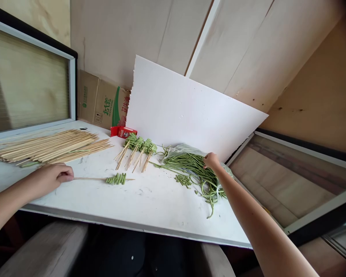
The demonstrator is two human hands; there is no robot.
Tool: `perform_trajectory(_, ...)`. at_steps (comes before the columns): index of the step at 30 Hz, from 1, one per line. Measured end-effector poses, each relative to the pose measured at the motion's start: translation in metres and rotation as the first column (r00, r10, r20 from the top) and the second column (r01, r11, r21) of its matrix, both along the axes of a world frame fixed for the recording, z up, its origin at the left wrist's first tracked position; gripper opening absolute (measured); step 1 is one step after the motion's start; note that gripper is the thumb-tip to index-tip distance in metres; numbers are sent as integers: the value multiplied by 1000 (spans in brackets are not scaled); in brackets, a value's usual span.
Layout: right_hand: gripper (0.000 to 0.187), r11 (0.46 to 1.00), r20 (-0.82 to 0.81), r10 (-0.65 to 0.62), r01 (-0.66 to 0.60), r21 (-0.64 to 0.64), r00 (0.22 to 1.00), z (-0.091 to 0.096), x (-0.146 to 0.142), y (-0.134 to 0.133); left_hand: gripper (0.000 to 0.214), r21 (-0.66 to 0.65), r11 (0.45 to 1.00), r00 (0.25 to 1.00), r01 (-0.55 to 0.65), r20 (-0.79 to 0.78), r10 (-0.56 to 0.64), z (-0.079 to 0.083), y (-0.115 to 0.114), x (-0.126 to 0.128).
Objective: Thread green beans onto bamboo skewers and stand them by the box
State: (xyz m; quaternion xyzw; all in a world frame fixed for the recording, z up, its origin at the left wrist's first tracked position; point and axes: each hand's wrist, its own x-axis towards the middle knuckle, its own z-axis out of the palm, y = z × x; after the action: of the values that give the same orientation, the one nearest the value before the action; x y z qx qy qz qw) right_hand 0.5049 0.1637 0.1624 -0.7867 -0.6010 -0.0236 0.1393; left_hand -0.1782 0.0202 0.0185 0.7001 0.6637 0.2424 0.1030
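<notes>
My left hand (50, 176) is closed in a pinch on the blunt end of a bamboo skewer (89, 179) lying on the white table (150, 204). A folded green bean coil (117, 179) is threaded near the skewer's tip. My right hand (211, 160) reaches into a loose pile of long green beans (196, 169) on a plastic bag, fingers curled down among the beans. A small bean coil (183, 180) lies just left of the pile.
A heap of bare bamboo skewers (46, 147) lies at the left. Several finished bean skewers (137, 150) rest at the back, by a red packet (123, 131). A white foam board (187, 111) and a cardboard box (102, 102) lean on the wall.
</notes>
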Motion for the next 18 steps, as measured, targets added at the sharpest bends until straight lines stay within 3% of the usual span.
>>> perform_trajectory(3,13,1000,-81,-7,9,27,997,15,4,-9,35,-107,988,993,109,-38,-113,-3,3,-3)
perform_trajectory(13,19,958,-258,52,25,285,965,55,14,-25,35,-89,989,993,115,-21,-117,0,1,0)
perform_trajectory(18,16,888,-383,88,102,449,920,71,10,-32,34,-97,987,991,127,-22,-130,4,0,1)
